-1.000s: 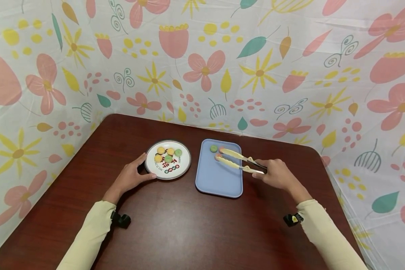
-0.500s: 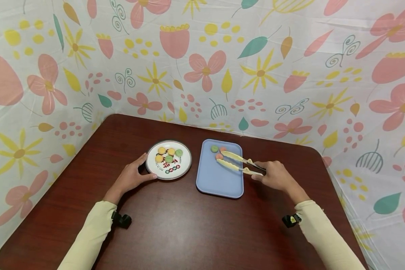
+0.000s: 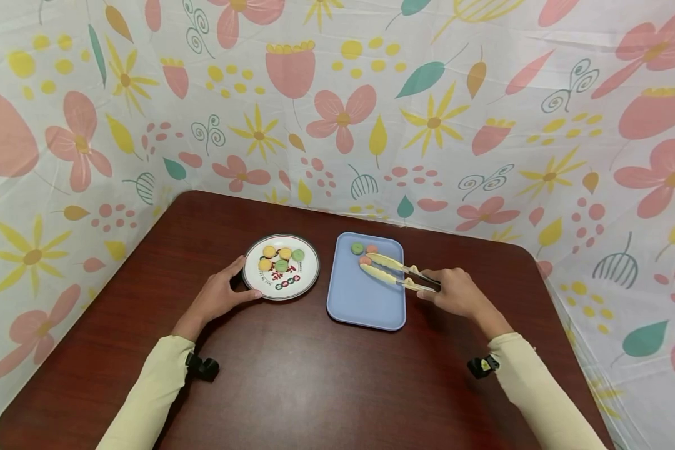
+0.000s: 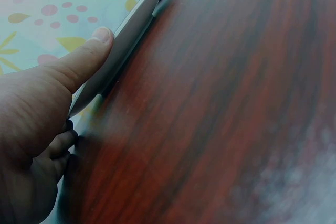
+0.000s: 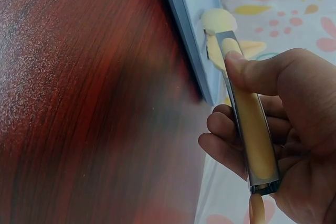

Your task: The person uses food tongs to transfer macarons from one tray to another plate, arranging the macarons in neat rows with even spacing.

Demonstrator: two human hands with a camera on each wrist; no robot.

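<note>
My right hand (image 3: 460, 292) grips a pair of tongs (image 5: 251, 129) with pale yellow tips, the thumb lying along the handle. In the head view the tips reach over the blue tray (image 3: 365, 306), one on each side of a pink round cookie-like piece (image 3: 365, 260). Just behind the upper tip lies a second pink piece (image 3: 372, 249), beside a green one (image 3: 357, 249). My left hand (image 3: 220, 292) holds the white plate (image 3: 270, 288) by its left rim, thumb on the near edge. Several yellow pieces (image 3: 265, 265) and green pieces (image 3: 298, 255) sit on that plate.
Plate and tray stand side by side on a dark reddish-brown table (image 3: 292, 375), with a gap between them. A flower-patterned cloth (image 3: 343, 175) hangs along the table's back and sides. Each wrist wears a black camera strap (image 3: 202, 367).
The tongs' tips have come down slightly toward me and drawn closer together around the nearer pink piece, uncovering more of the other. My left hand and the plate have stayed put.
</note>
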